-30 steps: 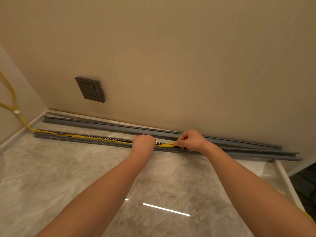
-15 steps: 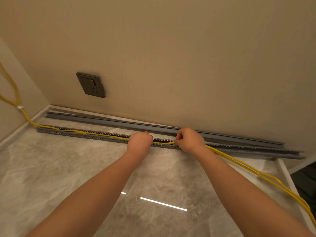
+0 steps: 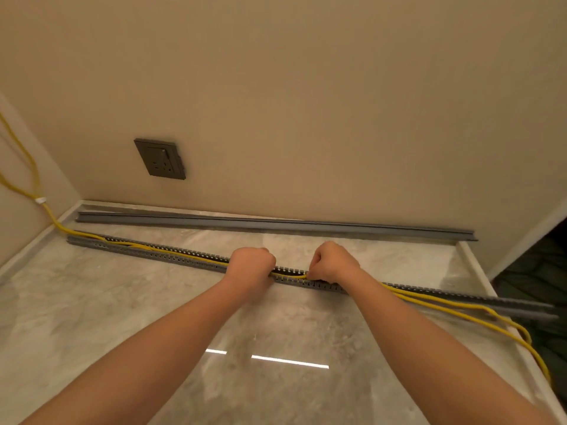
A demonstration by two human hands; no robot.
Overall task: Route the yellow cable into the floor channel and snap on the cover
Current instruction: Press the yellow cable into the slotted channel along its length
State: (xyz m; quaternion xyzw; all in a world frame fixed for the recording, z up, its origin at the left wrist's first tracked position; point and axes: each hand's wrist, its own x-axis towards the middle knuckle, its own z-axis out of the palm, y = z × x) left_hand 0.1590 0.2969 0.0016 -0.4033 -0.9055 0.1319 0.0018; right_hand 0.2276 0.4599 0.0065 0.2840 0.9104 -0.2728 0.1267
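Both hands are curled into loose fists over the middle of the long grey slotted plastic floor channel (image 3: 171, 256), which lies on the glossy grey marble-look floor (image 3: 92, 317) at a slant to the wall. The left hand (image 3: 252, 265) is closed with its knuckles up, pressing down on the channel; the thin yellow cable (image 3: 196, 256) disappears under it, so whether its fingers actually grip the cable cannot be told. The right hand (image 3: 333, 262) is just beside it, fingers tucked in, thumb and forefinger pinching the cable right at the channel's near wall.

Left of the hands the cable lies inside the channel between its toothed walls, entering at the far left end after running down the side wall, where a small white tie (image 3: 40, 200) bands it. Between the hands a short slack bow of cable sits in the open trough. Right of the right hand the cable is out of the channel, trailing as two strands across the floor toward the right edge.

The long grey plastic cover strip (image 3: 276, 223) lies apart from the channel, along the foot of the beige wall (image 3: 306, 102), beneath a dark grey wall socket (image 3: 160, 159).
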